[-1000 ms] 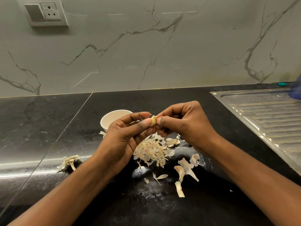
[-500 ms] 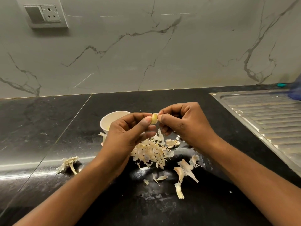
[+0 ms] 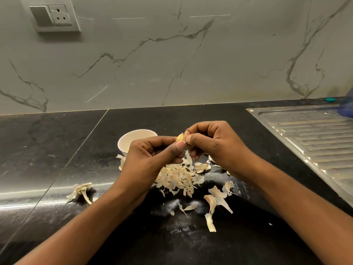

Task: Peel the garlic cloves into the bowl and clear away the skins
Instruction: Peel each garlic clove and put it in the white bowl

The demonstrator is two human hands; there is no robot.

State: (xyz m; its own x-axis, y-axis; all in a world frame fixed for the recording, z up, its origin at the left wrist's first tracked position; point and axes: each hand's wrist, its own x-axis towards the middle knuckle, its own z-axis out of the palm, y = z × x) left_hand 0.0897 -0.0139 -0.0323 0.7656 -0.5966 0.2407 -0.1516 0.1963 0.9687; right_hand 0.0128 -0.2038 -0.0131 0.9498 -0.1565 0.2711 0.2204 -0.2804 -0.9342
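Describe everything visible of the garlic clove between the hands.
The small pale-yellow garlic clove is held above the black counter, pinched between the left hand's thumb and forefinger and the right hand's fingertips. Its rounded top looks smooth, mostly bare; a papery shred of skin clings at its top. Its underside is hidden.

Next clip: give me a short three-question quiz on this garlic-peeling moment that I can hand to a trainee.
1. True or false: the left hand and the right hand both pinch the garlic clove.
2. Where is the bowl? A in the sink; B on the counter, behind the left hand; C held in the right hand.
3. Short answer: have the skins been cleared away?
Key: 1 true; 2 B; 3 no.
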